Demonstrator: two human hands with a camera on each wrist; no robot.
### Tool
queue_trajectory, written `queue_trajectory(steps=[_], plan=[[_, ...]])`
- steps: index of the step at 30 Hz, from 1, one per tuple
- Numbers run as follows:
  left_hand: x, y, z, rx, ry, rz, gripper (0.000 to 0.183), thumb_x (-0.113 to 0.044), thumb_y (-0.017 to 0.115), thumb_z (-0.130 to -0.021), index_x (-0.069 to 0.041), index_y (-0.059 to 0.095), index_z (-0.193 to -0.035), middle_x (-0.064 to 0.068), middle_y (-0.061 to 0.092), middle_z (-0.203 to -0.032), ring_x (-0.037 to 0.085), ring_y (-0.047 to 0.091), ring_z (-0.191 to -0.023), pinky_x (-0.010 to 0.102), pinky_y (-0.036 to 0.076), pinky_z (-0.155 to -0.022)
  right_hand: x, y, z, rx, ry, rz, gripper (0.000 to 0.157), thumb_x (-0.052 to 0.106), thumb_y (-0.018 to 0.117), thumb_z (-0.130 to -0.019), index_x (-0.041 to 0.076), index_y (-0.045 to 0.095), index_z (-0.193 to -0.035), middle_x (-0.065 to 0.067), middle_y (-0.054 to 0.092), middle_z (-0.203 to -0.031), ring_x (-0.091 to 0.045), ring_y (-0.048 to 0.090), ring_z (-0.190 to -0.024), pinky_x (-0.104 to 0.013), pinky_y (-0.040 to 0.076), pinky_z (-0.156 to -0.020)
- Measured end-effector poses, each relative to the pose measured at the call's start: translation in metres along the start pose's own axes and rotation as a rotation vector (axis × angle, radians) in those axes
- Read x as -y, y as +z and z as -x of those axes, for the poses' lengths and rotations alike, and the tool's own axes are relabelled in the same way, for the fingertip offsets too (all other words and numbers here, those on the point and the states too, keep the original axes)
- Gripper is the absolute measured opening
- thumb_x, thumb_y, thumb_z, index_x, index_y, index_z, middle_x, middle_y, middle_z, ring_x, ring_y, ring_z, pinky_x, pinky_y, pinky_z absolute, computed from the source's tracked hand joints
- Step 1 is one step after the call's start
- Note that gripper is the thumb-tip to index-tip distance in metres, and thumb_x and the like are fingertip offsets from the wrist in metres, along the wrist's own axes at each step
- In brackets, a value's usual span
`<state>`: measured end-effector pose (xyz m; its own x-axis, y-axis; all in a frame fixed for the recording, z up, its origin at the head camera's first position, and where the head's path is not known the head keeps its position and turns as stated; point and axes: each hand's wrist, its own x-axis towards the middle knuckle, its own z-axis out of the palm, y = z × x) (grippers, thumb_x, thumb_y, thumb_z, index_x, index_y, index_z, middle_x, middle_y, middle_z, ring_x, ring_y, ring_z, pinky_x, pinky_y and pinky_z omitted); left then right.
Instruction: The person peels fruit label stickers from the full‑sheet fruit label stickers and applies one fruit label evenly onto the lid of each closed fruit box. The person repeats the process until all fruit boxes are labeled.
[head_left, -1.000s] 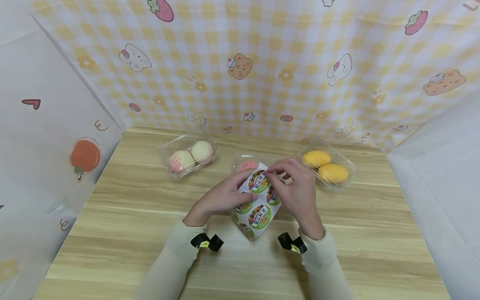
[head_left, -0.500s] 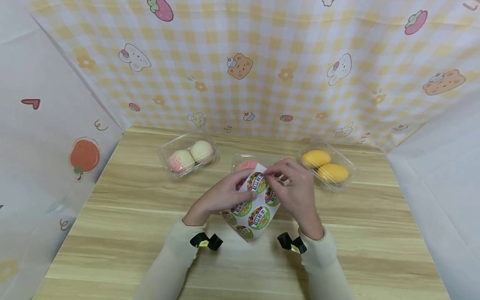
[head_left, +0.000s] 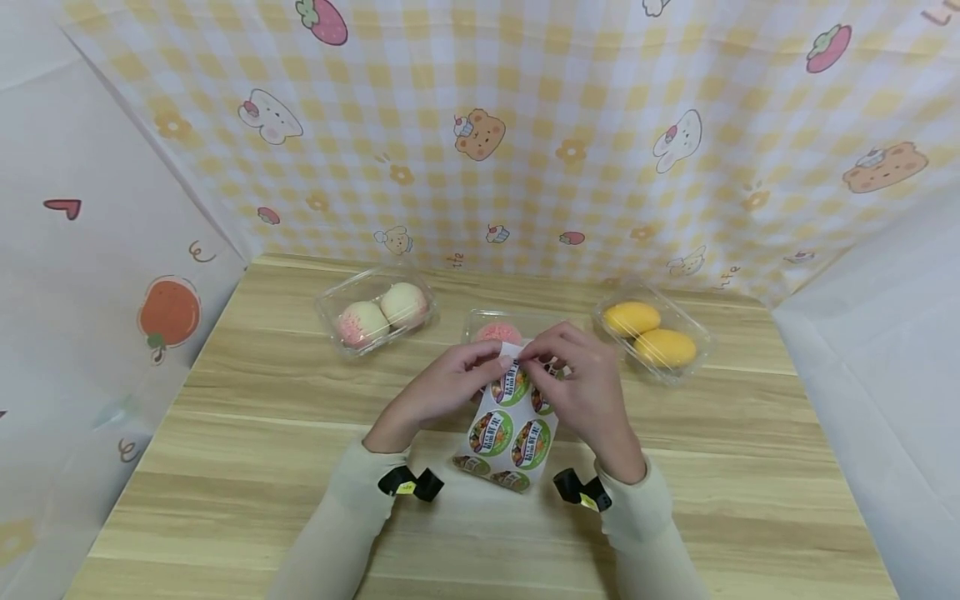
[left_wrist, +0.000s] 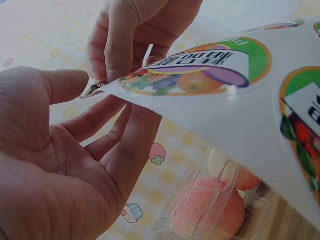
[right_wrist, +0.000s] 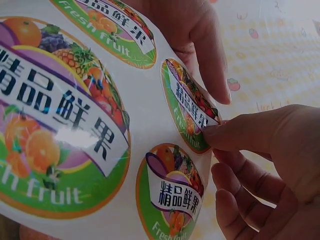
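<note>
In the head view a white sheet of round fruit stickers [head_left: 491, 433] hangs between the two hands above the table. The left hand [head_left: 442, 383] holds it near its far edge, its fingers reaching under the sheet in the left wrist view. At that same edge the right hand [head_left: 581, 379] pinches the sheet, its thumb [right_wrist: 245, 131] lying by the rim of one sticker. Whether that sticker has lifted is too small to tell. Just beyond the hands, partly covered, stands a clear plastic box [head_left: 547, 318] with a pink round item [head_left: 498, 333] in it.
Back left on the wooden table [head_left: 262, 467] is a clear box [head_left: 337, 297] holding two cream-and-pink round items [head_left: 363, 323]. A third clear box [head_left: 690, 333] with two yellow mango-like fruits [head_left: 664, 347] stands back right. A checked curtain [head_left: 525, 192] hangs behind the table.
The sheet has turned, its lower end swinging right. The left thumb has shifted from the sheet's middle to its far edge. The right hand has moved slightly left; the boxes have stayed put.
</note>
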<state>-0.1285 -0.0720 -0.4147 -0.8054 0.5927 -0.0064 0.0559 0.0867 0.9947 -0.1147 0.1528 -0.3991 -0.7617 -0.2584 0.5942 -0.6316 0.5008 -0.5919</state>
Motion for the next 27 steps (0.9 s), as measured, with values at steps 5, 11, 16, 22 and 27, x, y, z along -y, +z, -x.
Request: queue_trajectory(steps=[5, 11, 16, 22, 27], plan=[[-0.0004, 0.0009, 0.0, -0.028, 0.002, 0.013, 0.031, -0.019, 0.048, -0.119, 0.004, 0.07, -0.119, 0.006, 0.071, -0.092, 0.016, 0.064, -0.075, 0.029, 0.054, -0.068, 0.0012, 0.0003, 0.0, 0.004, -0.007, 0.003, 0.015, -0.008, 0.086, -0.087, 0.007, 0.082, -0.089, -0.002, 0.075, -0.093, -0.015, 0.07, -0.078, -0.036, 0.062, -0.063], [-0.0005, 0.0003, 0.0006, -0.032, -0.016, 0.032, 0.037, -0.017, 0.045, -0.119, 0.008, 0.071, -0.122, 0.01, 0.076, -0.099, 0.015, 0.07, -0.079, 0.028, 0.059, -0.072, 0.0019, -0.0003, 0.0002, 0.009, -0.007, -0.003, 0.016, -0.009, 0.087, -0.087, 0.006, 0.082, -0.088, -0.003, 0.075, -0.093, -0.015, 0.069, -0.076, -0.033, 0.061, -0.063], [-0.001, -0.0007, 0.0009, -0.041, -0.033, 0.048, 0.037, -0.016, 0.045, -0.118, 0.01, 0.072, -0.123, 0.012, 0.077, -0.099, 0.015, 0.072, -0.079, 0.03, 0.061, -0.073, 0.0026, -0.0006, -0.0002, 0.022, -0.002, -0.011, 0.017, -0.009, 0.088, -0.087, 0.007, 0.082, -0.089, -0.002, 0.076, -0.094, -0.014, 0.069, -0.076, -0.032, 0.061, -0.063], [-0.0022, -0.0001, 0.0015, -0.068, -0.053, 0.083, 0.032, -0.011, 0.048, -0.116, 0.011, 0.071, -0.111, 0.011, 0.075, -0.099, 0.016, 0.071, -0.079, 0.03, 0.063, -0.074, 0.0039, -0.0012, 0.0002, 0.031, 0.008, -0.031, 0.018, -0.01, 0.088, -0.086, 0.007, 0.082, -0.089, -0.001, 0.077, -0.095, -0.014, 0.069, -0.076, -0.032, 0.061, -0.063], [-0.002, 0.0001, 0.0015, -0.087, -0.066, 0.077, 0.032, -0.012, 0.048, -0.117, 0.009, 0.07, -0.107, 0.011, 0.072, -0.099, 0.015, 0.069, -0.08, 0.028, 0.061, -0.075, 0.0056, -0.002, 0.0002, 0.035, 0.023, -0.043, 0.019, -0.009, 0.089, -0.086, 0.008, 0.082, -0.089, -0.001, 0.077, -0.096, -0.013, 0.07, -0.076, -0.03, 0.061, -0.064]])
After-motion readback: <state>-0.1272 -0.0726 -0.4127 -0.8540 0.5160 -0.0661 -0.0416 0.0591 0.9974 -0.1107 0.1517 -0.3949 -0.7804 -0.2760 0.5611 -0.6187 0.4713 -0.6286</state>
